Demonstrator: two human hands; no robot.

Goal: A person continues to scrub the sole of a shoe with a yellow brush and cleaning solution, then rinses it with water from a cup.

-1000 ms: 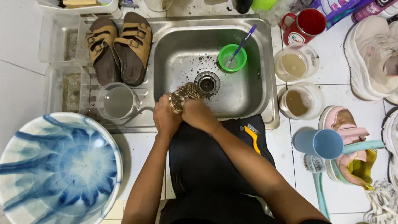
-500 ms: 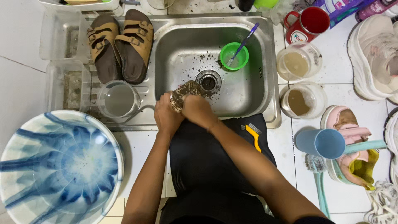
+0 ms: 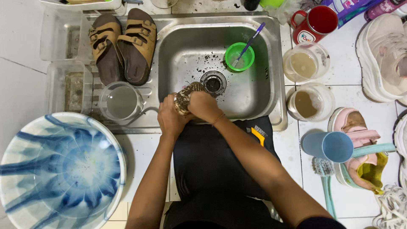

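While both hands [image 3: 186, 112] grip muddy object [image 3: 185, 96] | identity unclear | sink [image 3: 250, 91]

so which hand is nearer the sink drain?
Right. The right hand sits just below the drain, over the sink's front part, gripping the brown object. The left hand is lower left, near the front rim.

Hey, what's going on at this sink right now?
A person stands at a steel sink, both hands together over its near edge. The left hand and right hand grip a small brown, dirty object beside the drain; what it is cannot be told. A green cup with a toothbrush sits in the basin, a pair of brown sandals lies on the drainboard, and a blue-patterned bowl is at the left.
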